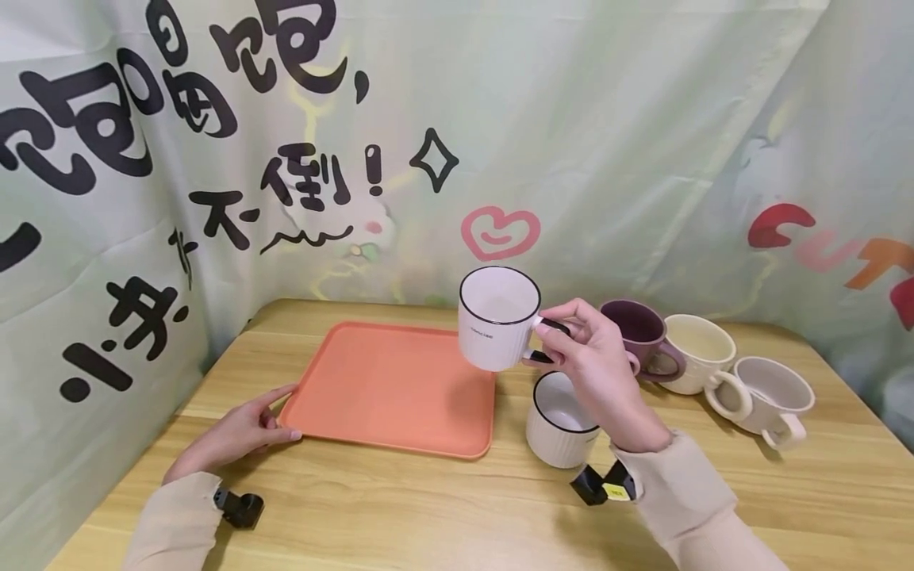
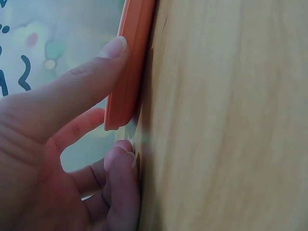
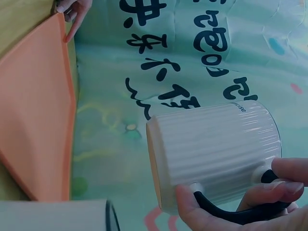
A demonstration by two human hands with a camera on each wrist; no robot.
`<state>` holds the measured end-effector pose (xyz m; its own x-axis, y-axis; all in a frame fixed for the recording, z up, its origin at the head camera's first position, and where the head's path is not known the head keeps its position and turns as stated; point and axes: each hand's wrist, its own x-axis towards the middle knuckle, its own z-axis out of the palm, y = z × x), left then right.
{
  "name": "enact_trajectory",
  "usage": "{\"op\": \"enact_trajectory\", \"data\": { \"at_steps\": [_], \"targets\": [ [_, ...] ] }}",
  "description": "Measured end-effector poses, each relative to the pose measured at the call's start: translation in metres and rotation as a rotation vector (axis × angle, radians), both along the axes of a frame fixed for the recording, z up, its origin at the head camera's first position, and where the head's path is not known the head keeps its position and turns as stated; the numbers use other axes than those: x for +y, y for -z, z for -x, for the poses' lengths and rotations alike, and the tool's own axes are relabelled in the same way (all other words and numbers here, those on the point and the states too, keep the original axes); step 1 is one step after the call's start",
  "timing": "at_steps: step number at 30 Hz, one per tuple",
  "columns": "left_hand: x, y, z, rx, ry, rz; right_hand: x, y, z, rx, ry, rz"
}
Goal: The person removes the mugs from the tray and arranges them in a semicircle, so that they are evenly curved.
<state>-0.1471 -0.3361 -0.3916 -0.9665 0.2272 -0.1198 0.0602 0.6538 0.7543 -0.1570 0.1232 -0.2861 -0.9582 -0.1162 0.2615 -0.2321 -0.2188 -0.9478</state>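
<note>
My right hand (image 1: 596, 369) pinches the black handle of a white mug (image 1: 496, 317) and holds it up, clear of the table, over the right edge of an orange tray (image 1: 393, 388). The mug is upright, has a black rim and shows vertical ribs in the right wrist view. At the tray's near left corner, my left hand (image 1: 239, 428) holds the edge, its thumb (image 2: 91, 72) on the rim and a finger along the side. Below my right wrist, a second white, black-rimmed mug (image 1: 560, 428) stands on the table, partly covered by the hand.
To the right stand a purple mug (image 1: 639, 329), a cream mug (image 1: 696, 353) and a pale grey mug (image 1: 767, 396), their handles toward me. A printed cloth (image 1: 607, 159) hangs behind the wooden table (image 1: 400, 515) and along its left side.
</note>
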Motion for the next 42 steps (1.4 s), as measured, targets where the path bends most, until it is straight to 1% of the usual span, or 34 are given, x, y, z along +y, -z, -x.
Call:
{"op": "enact_trajectory", "data": {
  "at_steps": [6,10,12,14,17,19,23,26,30,34,42],
  "targets": [
    [0.0,0.0,0.003,-0.003,-0.008,0.007,0.014,0.002,-0.006,0.0,-0.006,0.009],
    [0.0,0.002,0.002,0.009,0.006,-0.002,0.024,0.005,-0.009,0.0,-0.001,0.035],
    [-0.001,0.002,0.001,0.008,0.003,-0.008,0.029,0.006,-0.01,0.007,0.005,0.026],
    [-0.001,0.003,0.002,0.004,0.004,-0.008,0.034,0.008,-0.011,0.006,0.02,0.014],
    [-0.001,0.003,0.005,0.003,0.003,-0.001,0.041,0.009,-0.011,0.014,0.039,0.025],
    [0.0,0.003,0.006,0.007,0.01,-0.001,0.045,0.01,-0.011,0.025,0.042,0.053],
    [0.0,0.004,0.006,0.002,0.014,-0.004,0.054,0.011,-0.012,0.048,0.024,0.113],
    [0.0,0.005,0.005,-0.002,0.009,-0.002,0.06,0.012,-0.013,0.045,0.015,0.126],
    [-0.001,0.006,0.003,0.007,0.007,0.008,0.069,0.015,-0.014,0.029,0.032,0.137],
    [-0.001,0.006,0.004,0.009,0.005,0.016,0.08,0.02,-0.016,0.027,0.029,0.174],
    [0.0,0.002,0.003,-0.018,-0.002,-0.001,0.102,0.025,-0.021,0.048,0.016,0.232]
  ]
}}
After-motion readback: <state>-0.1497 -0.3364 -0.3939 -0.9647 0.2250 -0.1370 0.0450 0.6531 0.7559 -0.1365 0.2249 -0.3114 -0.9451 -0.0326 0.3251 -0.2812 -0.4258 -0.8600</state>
